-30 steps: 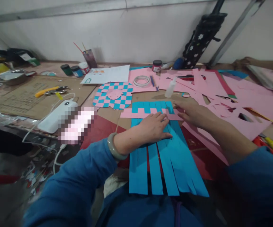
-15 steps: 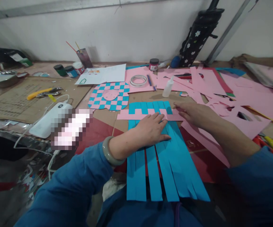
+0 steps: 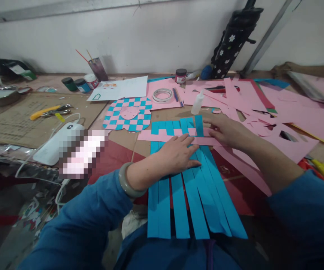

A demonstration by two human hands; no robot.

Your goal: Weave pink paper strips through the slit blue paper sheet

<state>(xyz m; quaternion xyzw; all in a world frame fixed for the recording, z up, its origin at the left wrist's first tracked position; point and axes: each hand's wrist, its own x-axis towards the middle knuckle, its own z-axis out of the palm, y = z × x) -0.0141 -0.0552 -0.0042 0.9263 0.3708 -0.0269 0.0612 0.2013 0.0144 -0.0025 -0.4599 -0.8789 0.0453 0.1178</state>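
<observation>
The left hand (image 3: 175, 153) lies flat, fingers (image 3: 188, 149) slightly apart, pressing a slit blue paper sheet (image 3: 178, 206) just beside the checked woven mat (image 3: 127, 114). The right hand's (image 3: 226, 132) narrowed fingers (image 3: 214, 131) touch the woven-in pink strip (image 3: 162, 136); any grip is unclear.

No words can be read anywhere. The cardboard sheet (image 3: 18, 129) left of the left grip (image 3: 175, 153) carries rows of printed marks, too small to make out. The label on the small jar (image 3: 181, 75) beyond the right grip (image 3: 226, 131) is just as unreadable, and the blurred patch (image 3: 80, 153) beside the left grip shows nothing legible.
</observation>
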